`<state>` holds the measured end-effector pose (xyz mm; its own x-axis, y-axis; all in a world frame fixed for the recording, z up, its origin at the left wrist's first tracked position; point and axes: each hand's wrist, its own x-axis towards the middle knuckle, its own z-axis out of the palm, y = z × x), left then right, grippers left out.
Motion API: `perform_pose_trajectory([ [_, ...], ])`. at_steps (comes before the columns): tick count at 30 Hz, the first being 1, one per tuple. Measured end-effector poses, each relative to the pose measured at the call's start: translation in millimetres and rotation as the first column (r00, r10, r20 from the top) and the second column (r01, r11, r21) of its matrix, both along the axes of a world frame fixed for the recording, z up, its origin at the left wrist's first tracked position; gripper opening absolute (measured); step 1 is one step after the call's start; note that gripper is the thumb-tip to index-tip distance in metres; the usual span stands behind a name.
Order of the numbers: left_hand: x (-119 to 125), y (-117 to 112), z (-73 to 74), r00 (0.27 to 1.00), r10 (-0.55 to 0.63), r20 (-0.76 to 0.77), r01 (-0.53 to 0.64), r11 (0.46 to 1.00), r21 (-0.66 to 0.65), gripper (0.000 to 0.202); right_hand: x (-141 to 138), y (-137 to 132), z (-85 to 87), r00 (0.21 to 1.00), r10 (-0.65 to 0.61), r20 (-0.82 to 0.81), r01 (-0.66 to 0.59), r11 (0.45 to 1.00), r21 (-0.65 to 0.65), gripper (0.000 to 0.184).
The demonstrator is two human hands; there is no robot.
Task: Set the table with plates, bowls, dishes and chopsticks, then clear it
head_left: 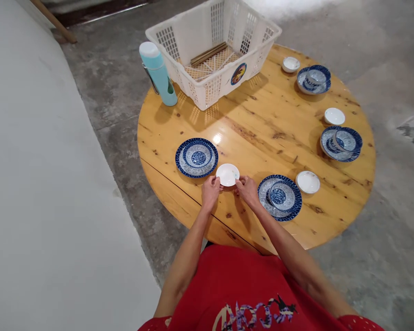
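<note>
Between my two hands is a small white dish (227,175), held by its near rim at both sides. My left hand (212,189) pinches its left edge, and my right hand (247,189) pinches its right edge. Whether the dish rests on the wood or hangs just above it, I cannot tell. To its left, a blue-and-white bowl (198,156) sits on a blue-patterned plate (179,166). Beside my right hand, another patterned bowl (282,196) stands on a second plate (296,208), with a white dish (307,182) at its right.
The round wooden table (251,133) carries a white plastic basket (224,87) with brown chopsticks (209,54) inside. A light-blue bottle-shaped container (162,80) stands left of it. Farther right are two more bowl-and-plate sets (341,144) with white dishes (334,116). A white wall (48,184) rises at left.
</note>
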<state>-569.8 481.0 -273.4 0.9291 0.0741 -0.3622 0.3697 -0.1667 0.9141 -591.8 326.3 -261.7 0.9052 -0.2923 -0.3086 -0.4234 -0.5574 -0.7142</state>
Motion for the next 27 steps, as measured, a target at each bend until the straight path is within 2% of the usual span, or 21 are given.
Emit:
perform_pose_trajectory([
  [4,-12,10,4.7,0.999,0.030,0.019,-0.030,1.000,0.008,0.027,-25,-3,13.7,0.999,-0.035,0.010,0.034,0.997,0.063,0.044],
  [6,-24,17,5.7,0.999,0.030,0.034,-0.030,0.999,0.011,0.026,-50,-4,22.2,0.999,-0.034,0.014,0.031,0.988,0.154,0.040],
  [8,-37,22,5.8,0.998,-0.020,0.056,0.020,1.000,0.011,0.026,-81,-1,28.0,1.000,-0.017,0.013,0.014,0.972,0.233,0.034],
  [11,-56,29,5.7,0.995,-0.078,0.061,0.075,0.996,0.053,0.029,-130,9,29.0,1.000,0.002,-0.022,0.004,0.958,0.287,0.028],
  [14,-71,35,7.4,0.994,-0.102,0.038,0.097,0.988,0.122,0.032,-162,18,25.6,0.996,0.005,-0.089,0.023,0.950,0.312,0.024],
  [18,-82,45,14.4,0.989,-0.134,0.061,0.117,0.967,0.225,0.037,-169,13,26.8,0.998,0.030,-0.047,-0.017,0.967,0.253,0.023],
  [23,-99,52,33.7,0.993,-0.063,0.102,0.029,0.953,0.301,0.051,-164,-10,36.8,0.996,-0.007,0.083,-0.017,0.960,0.279,0.024],
  [27,-130,40,48.6,0.991,-0.003,0.130,-0.048,0.922,0.385,0.052,-191,-44,41.1,0.990,0.011,0.137,-0.053,0.950,0.309,0.025],
])
